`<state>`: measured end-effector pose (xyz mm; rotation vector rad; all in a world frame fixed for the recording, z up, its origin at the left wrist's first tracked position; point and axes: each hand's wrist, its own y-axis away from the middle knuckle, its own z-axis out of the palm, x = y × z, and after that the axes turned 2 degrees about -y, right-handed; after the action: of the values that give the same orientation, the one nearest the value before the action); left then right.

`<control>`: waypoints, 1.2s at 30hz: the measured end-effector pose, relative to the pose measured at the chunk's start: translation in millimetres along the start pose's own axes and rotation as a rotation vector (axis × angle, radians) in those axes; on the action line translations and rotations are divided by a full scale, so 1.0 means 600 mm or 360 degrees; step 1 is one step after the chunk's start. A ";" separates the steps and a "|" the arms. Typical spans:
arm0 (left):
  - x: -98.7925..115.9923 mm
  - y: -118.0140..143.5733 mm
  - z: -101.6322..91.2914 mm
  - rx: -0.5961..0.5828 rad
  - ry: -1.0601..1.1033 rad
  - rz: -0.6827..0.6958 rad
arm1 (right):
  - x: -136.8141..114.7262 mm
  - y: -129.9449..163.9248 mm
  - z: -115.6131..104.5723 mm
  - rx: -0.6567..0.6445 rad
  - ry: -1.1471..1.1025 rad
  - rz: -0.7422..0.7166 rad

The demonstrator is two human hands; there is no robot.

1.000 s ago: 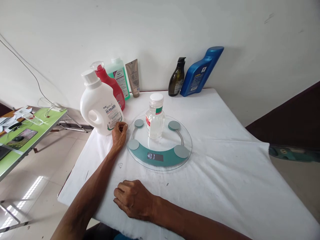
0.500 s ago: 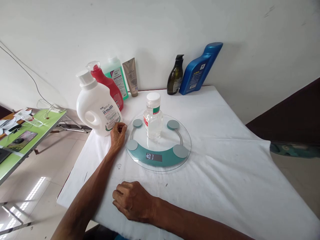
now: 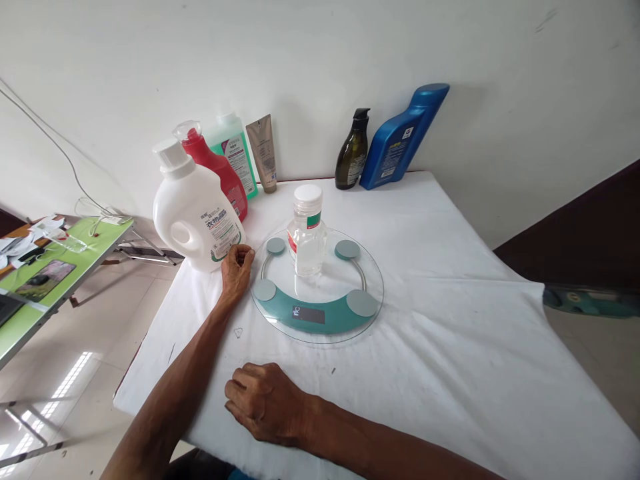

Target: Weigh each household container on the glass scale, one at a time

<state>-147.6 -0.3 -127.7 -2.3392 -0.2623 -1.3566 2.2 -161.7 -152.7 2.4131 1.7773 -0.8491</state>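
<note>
A clear bottle (image 3: 309, 243) with a white cap stands upright on a round glass scale (image 3: 345, 323), whose small display (image 3: 309, 315) is lit with partly unreadable characters. My left hand (image 3: 237, 270) rests on the cloth at the scale's left edge, its fingers curled together with nothing visible in them. Right behind that hand is a white detergent jug (image 3: 190, 207); whether they touch is hard to tell. My right hand (image 3: 267, 403) lies closed in a loose fist on the cloth in front of the scale, apart from any object.
Behind the jug stand a red bottle (image 3: 220, 167), a green bottle (image 3: 245, 167) and a tan tube (image 3: 263, 157). A dark pump bottle (image 3: 353, 153) and a tilted blue bottle (image 3: 395, 150) are by the wall. A green table (image 3: 100, 233) stands at left.
The characters on the scale's display have changed. Both hands and the bottle stay where they were; the view has shifted very slightly.
</note>
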 end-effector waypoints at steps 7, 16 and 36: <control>-0.001 0.000 0.000 -0.0007 0.0000 -0.0004 | 0.001 -0.001 0.000 0.0035 0.0004 -0.0008; 0.004 0.001 -0.001 -0.0009 -0.0029 -0.0002 | 0.000 0.000 -0.001 0.0005 -0.0023 0.0013; 0.000 0.002 -0.002 -0.0017 0.0007 -0.0021 | 0.000 -0.003 -0.003 -0.0026 -0.0025 0.0029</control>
<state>-148.0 -2.2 -127.4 -2.3466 -0.2701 -1.3726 1.5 -160.8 -150.7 2.4018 1.7470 -0.8459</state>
